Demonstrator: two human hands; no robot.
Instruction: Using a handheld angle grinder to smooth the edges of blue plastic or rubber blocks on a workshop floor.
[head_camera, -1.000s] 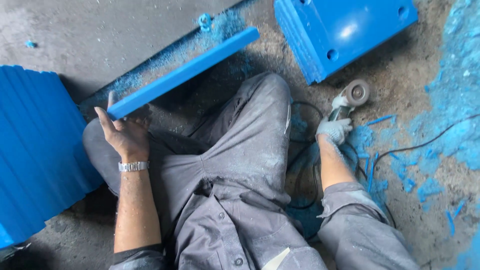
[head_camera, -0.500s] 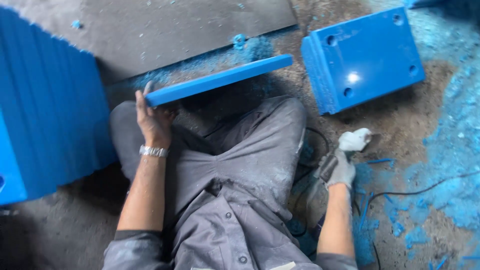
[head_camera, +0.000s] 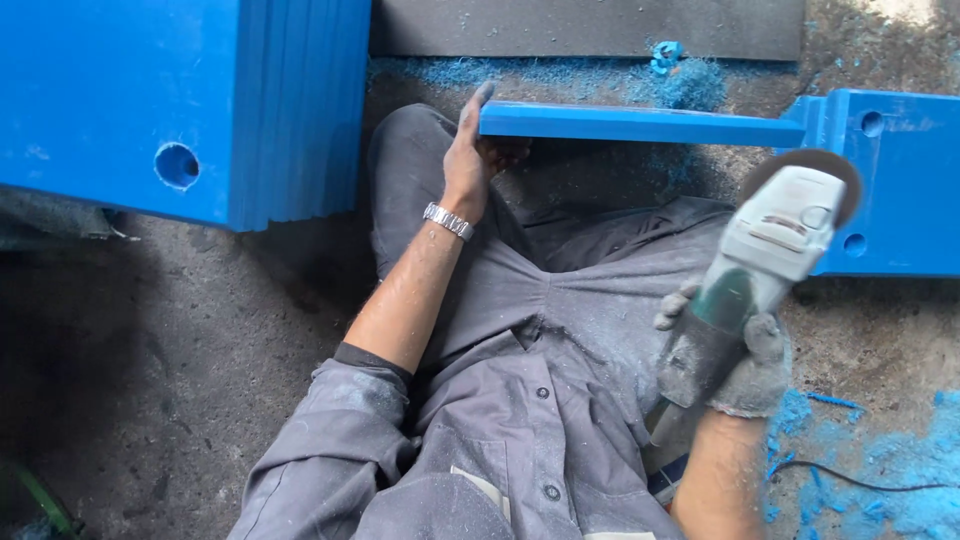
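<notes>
My left hand (head_camera: 468, 160) grips the near end of the blue strip (head_camera: 640, 125), lying edge-up across my knees. My gloved right hand (head_camera: 735, 355) clasps the angle grinder (head_camera: 760, 265), raised clear below the strip's smooth, straight edge.

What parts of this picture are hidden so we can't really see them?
Head view, the only one:
- The grinder: its disc is mostly hidden behind its own body.
- The right hand: a dusty glove covers it.
- The left hand: its fingertips are hidden behind the end of the blue strip.
- The blue block: cut off by the right edge.
- The stack of blue plates: cut off by the top and left edges.
</notes>
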